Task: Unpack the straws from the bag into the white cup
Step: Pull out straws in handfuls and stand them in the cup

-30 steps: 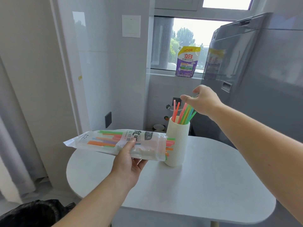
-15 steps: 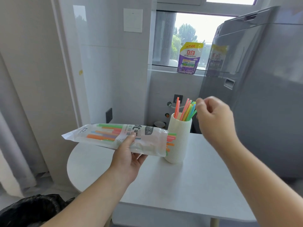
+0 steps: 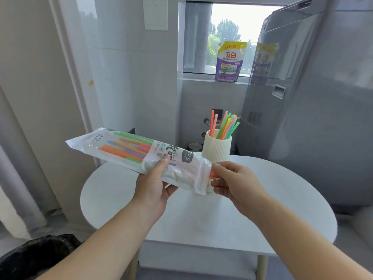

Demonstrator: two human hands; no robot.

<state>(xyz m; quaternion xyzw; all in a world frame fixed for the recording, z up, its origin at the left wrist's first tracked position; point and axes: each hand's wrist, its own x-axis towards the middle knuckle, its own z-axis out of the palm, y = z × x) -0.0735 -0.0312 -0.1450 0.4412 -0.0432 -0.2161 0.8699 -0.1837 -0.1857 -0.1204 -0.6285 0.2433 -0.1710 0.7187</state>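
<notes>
My left hand [image 3: 155, 184] grips the long clear straw bag [image 3: 129, 150] from below, holding it nearly level above the table. Several coloured straws show through its left half. At the bag's open right end my right hand [image 3: 232, 180] pinches the straw tips [image 3: 212, 174] that stick out there. Behind the bag's mouth stands the white ribbed cup [image 3: 217, 147], with several coloured straws [image 3: 224, 126] leaning in it. The cup's base is hidden by the bag and my right fingers.
The white oval table [image 3: 222, 215] lies under both hands. A grey appliance [image 3: 312, 98] fills the right side. A purple pouch [image 3: 230, 61] stands on the window sill. A black bin bag [image 3: 34, 257] sits at the lower left, beside a curtain.
My right hand has come down from above the cup to the bag's open end and pinched the straw tips. The bag has tilted a little and moved nearer to the camera.
</notes>
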